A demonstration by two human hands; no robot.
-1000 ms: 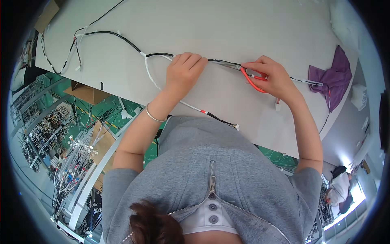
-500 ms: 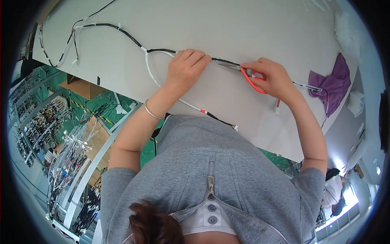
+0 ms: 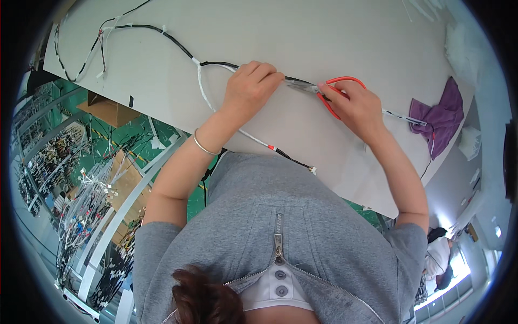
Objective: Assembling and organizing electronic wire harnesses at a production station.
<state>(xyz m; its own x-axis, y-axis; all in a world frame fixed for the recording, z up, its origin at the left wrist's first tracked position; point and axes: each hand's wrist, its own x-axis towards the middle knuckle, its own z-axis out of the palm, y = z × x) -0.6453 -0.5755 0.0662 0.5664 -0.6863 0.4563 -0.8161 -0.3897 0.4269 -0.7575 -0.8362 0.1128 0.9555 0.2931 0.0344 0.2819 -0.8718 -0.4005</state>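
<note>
A black-and-white wire harness [image 3: 177, 43] runs across the pale table and splits into branches. My left hand [image 3: 251, 89] is closed on its black-wrapped trunk, fingertips pinching it near the middle. In my right hand [image 3: 353, 110] is a pair of red-handled scissors [image 3: 330, 81], the handles spread apart. Their metal blades point left, at the trunk just right of my left fingertips; whether they touch it I cannot tell. A white branch with a red band [image 3: 271, 147] hangs toward me and ends in a small white connector [image 3: 313, 170].
A purple cloth [image 3: 443, 121] lies at the table's right end, with the harness's far end beside it. Below the left edge are a cardboard box [image 3: 108, 110] and racks with many hanging wire bundles [image 3: 81, 216]. Another person [image 3: 438, 254] is at the lower right.
The scissors' handles have spread, and the upper loop now shows above my right hand. That hand has turned and shifted slightly left. The harness at left has moved a little.
</note>
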